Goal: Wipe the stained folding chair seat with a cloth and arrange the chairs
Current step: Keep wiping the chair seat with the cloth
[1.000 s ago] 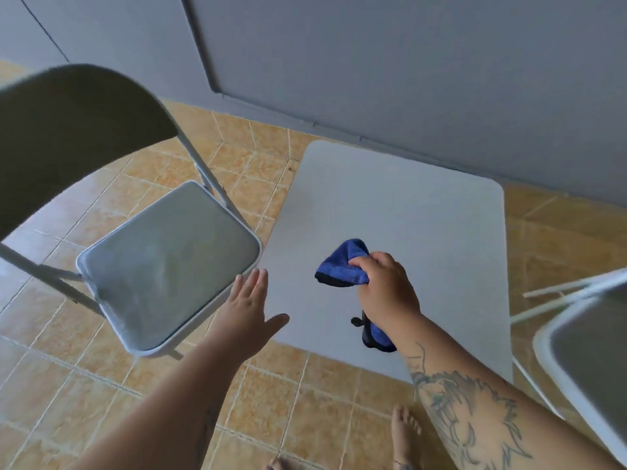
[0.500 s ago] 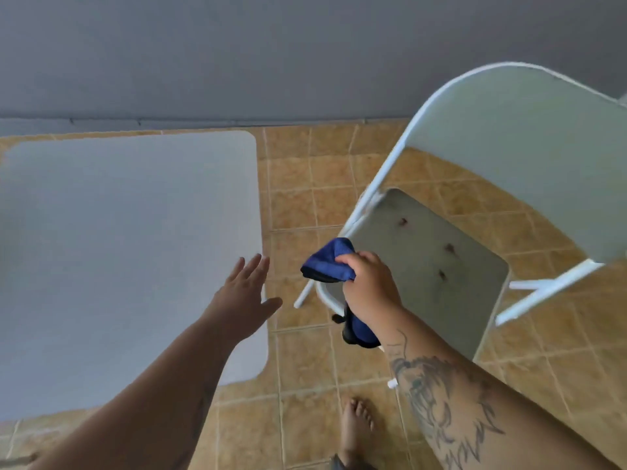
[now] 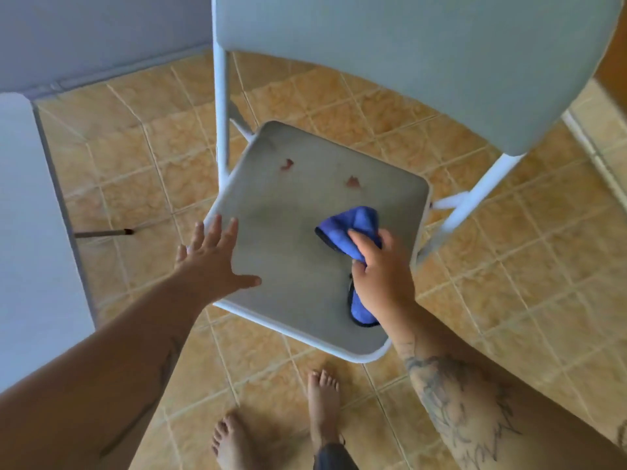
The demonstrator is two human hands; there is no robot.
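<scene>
Palm open, fingers spread, our left hand [image 3: 210, 262] sits at the near edge of the grey padded seat [image 3: 281, 239]. Our right hand [image 3: 383, 276] clutches the bunched blue cloth [image 3: 349, 225], short of two reddish stains [image 3: 286, 164]. Scrubbing unbraced could skid the white folding chair [image 3: 407, 62].

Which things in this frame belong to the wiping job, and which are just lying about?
Job:
seat with stains
cloth, gripped by right hand
left hand, open at the seat's edge

Lying about:
table
floor

Blue cloth [image 3: 353, 228], perhaps on stained seat [image 3: 288, 266]
</scene>
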